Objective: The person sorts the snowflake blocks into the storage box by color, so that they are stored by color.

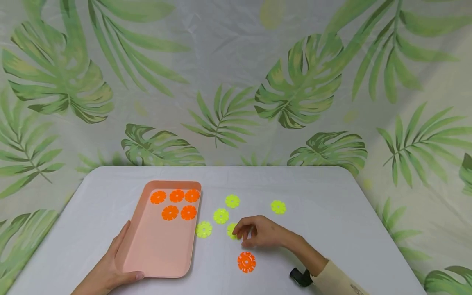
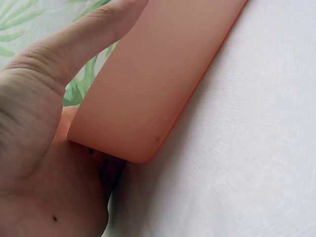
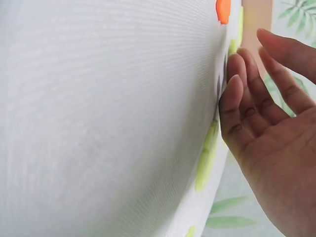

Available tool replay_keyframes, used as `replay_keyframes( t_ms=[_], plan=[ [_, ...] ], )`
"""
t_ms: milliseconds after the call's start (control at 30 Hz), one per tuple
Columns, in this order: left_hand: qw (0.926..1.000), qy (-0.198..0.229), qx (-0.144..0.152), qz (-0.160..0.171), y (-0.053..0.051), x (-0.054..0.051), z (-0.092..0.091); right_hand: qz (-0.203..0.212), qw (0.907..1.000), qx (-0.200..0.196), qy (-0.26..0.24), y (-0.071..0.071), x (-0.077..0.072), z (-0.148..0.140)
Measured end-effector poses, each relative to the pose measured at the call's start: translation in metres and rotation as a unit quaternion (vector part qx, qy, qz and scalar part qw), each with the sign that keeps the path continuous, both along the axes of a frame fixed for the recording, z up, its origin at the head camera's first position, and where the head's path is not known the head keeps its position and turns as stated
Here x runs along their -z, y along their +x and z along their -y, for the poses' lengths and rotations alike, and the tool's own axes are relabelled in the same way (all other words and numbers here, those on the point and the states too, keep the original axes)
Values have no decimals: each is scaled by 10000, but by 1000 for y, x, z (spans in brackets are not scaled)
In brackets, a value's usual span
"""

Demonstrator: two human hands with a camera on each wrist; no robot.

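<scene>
Left hand (image 1: 110, 264) grips the pink tray (image 1: 158, 250) at its near left corner, thumb at the near rim; tray's long axis near to far. Loose orange disc (image 1: 242, 262): right of tray, just nearside of the right hand (image 1: 262, 231), the closer hand. Round, no long axis. Right fingers loosely bent, thumb apart, holding nothing; contact with the yellow-green disc (image 1: 230, 230) at the fingertips can't be told. Far end of tray: five orange discs (image 1: 177, 196).

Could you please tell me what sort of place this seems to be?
Probably a spot set up for tabletop recording: leaf-print sheeting hangs behind and beside a white table, which bears a pink tray and bright discs. The wider room is hidden.
</scene>
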State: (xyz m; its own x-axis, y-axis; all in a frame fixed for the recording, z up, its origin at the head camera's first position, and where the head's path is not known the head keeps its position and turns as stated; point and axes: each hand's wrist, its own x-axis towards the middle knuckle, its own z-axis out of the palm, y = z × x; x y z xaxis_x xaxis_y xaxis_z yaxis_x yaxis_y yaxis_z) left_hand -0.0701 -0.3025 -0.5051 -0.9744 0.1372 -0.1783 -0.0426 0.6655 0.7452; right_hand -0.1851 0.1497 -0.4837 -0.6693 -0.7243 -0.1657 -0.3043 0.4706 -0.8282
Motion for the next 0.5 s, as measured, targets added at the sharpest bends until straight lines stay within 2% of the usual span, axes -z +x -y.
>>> replay_keyframes(
  t_ms=[200, 367, 500],
  plan=[
    [10000, -23, -58, 53, 1, 2, 1, 155, 9997, -188, 91, 6, -4, -3],
    [9999, 56, -61, -86, 3, 5, 3, 149, 9985, -521, 88, 9, -5, -8],
    [9999, -47, -68, -124, 2, 5, 3, 7, 9966, -816, 61, 10, -3, -10]
  ],
)
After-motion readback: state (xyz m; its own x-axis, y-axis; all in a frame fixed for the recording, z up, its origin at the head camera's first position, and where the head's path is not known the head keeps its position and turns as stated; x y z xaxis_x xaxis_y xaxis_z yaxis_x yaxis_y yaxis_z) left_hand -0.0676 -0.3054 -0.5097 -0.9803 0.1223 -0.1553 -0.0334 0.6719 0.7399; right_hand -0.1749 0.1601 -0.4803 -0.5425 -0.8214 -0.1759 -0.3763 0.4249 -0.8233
